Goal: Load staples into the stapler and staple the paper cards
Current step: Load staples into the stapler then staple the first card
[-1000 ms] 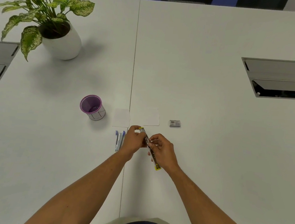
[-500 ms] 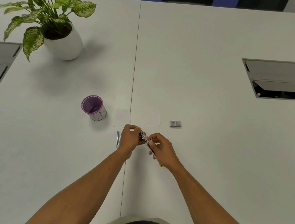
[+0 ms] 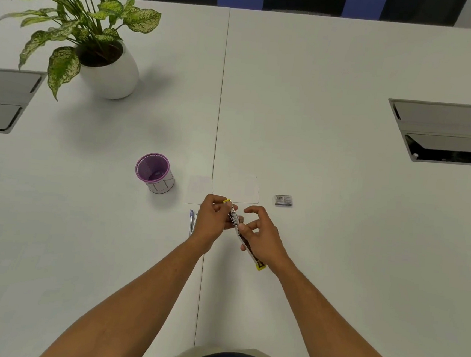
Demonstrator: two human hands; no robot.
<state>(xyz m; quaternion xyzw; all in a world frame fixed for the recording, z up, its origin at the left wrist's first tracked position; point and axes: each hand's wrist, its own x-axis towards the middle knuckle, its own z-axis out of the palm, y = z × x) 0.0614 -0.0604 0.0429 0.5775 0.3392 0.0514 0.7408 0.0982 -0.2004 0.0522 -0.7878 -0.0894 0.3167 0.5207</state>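
A person's left hand (image 3: pixel 213 219) grips the front end of an opened stapler (image 3: pixel 235 221), held above the tabletop (image 3: pixel 322 243) near its front edge. The right hand (image 3: pixel 262 234) pinches the stapler's middle, forefinger raised. Likely risk: the small staple strip slips or jams if pushed in crooked, or the sprung arm snaps shut on a fingertip. Paper cards (image 3: pixel 239 188) lie just beyond the hands, a staple box (image 3: pixel 283 200) to their right, pens (image 3: pixel 192 221) just left. Open surface stretches right; a purple cup (image 3: pixel 155 172) stands left.
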